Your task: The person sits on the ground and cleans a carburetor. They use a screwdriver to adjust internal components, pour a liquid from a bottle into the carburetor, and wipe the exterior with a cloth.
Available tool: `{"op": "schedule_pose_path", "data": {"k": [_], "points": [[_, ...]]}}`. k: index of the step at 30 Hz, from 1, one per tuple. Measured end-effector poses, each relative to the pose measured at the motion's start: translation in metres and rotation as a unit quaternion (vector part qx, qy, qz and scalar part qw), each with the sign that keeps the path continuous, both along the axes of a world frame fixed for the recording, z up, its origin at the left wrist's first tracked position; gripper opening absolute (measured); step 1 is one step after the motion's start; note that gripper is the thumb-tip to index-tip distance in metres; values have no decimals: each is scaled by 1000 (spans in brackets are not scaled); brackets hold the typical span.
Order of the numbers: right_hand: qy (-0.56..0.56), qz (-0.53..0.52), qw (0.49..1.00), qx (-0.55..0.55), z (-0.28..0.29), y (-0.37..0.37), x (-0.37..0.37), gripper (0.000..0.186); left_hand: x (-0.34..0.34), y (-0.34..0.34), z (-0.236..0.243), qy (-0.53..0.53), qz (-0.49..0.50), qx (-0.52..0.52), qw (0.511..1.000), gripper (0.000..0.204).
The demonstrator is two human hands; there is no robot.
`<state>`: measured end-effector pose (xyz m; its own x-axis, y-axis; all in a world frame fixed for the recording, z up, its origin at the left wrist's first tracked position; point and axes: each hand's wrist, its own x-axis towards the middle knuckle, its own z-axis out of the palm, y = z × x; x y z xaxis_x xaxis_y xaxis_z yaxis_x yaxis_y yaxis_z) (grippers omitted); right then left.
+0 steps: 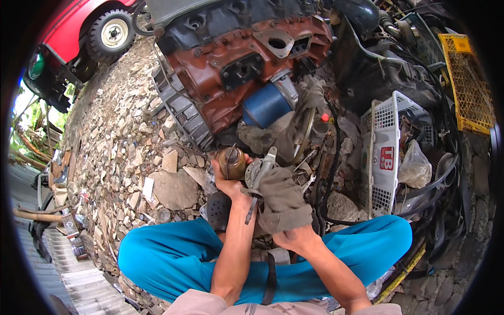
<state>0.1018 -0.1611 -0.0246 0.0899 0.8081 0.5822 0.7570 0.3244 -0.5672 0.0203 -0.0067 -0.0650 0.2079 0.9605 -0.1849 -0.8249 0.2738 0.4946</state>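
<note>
In front of my crossed legs, my left hand (229,187) is closed around a mechanical fuel pump (260,170). It has a grey metal body, a lever arm toward me and an amber glass bowl (232,164) at its left end. A grey-brown rag (284,202) covers the pump's right side. My right hand (298,239) grips that rag from below, its fingers mostly hidden by the cloth. Just beyond stands a large red-brown engine block (210,71) with a blue oil filter (268,105) on its near side.
Broken stones cover the ground (126,142). A spanner (308,182) and a red-capped bottle (321,126) lie beyond the rag. To the right are a white crate (386,152) of parts, black hoses and a yellow crate (467,79). A red vehicle (68,26) stands far left.
</note>
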Motion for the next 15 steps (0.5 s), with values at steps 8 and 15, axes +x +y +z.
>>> {"op": "schedule_pose_path", "data": {"k": [8, 15], "points": [[159, -5, 987, -34, -24, -6, 20, 38, 14, -13, 34, 182, 41, 75, 979, 69], [57, -156, 984, 58, 28, 2, 41, 34, 4, -15, 47, 351, 60, 348, 867, 67]]}}
